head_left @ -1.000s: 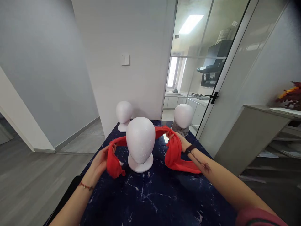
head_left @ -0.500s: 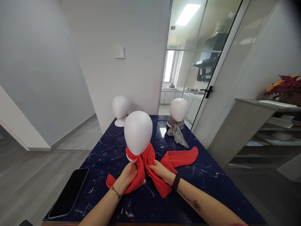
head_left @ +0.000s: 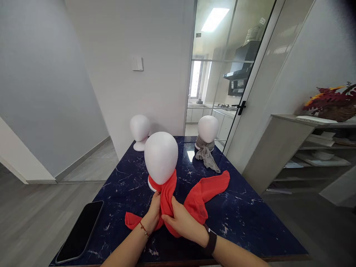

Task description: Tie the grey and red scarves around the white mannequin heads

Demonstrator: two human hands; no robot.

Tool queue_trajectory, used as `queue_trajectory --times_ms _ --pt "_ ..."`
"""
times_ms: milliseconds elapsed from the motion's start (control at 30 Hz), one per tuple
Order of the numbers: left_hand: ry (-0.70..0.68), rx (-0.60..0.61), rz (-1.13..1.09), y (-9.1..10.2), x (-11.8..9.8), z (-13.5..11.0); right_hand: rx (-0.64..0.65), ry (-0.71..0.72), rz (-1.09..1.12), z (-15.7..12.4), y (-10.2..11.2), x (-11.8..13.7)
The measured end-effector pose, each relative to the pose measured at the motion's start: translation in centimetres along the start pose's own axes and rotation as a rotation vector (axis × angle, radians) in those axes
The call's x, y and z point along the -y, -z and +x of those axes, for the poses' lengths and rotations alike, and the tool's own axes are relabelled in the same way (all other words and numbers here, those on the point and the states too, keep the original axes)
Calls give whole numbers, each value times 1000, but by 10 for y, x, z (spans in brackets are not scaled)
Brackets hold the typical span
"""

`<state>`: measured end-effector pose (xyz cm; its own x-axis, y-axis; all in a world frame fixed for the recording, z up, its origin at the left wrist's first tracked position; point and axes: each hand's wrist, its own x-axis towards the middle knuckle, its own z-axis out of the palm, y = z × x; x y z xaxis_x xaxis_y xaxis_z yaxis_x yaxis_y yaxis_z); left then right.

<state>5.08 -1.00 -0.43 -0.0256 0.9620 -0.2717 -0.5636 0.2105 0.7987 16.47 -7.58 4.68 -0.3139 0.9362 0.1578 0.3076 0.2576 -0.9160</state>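
Head view: left hand (head_left: 153,214), pointing toward one o'clock, and right hand (head_left: 185,223), toward ten o'clock, hold the red scarf (head_left: 168,192) between their fingers.

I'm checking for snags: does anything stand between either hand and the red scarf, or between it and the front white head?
Nothing visible does. The left hand and right hand are on the red scarf, which lies round the neck of the front white head; the far side is hidden. The phone lies to the left.

Left hand (head_left: 152,214): thin reddish wrist bracelet (head_left: 144,229), small charms. Right hand (head_left: 187,222): broad dark wristband (head_left: 211,241).
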Motion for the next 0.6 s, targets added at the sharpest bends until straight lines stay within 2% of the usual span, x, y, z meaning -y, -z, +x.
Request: queue_trajectory --times_ms 133,333,433,500,600 --pt "-57 -43 83 2 1 -9 -35 -33 16 9 -12 3" --pt "-267 -155 167 10 7 -24 -110 -19 96 9 -10 1" --pt "-306 -36 226 10 4 -29 -173 -38 233 3 -11 3" --pt "-303 67 254 9 -3 -33 -191 -118 455 2 -12 9" --pt "-316 181 305 10 -13 -37 -89 -453 932 6 -14 20"
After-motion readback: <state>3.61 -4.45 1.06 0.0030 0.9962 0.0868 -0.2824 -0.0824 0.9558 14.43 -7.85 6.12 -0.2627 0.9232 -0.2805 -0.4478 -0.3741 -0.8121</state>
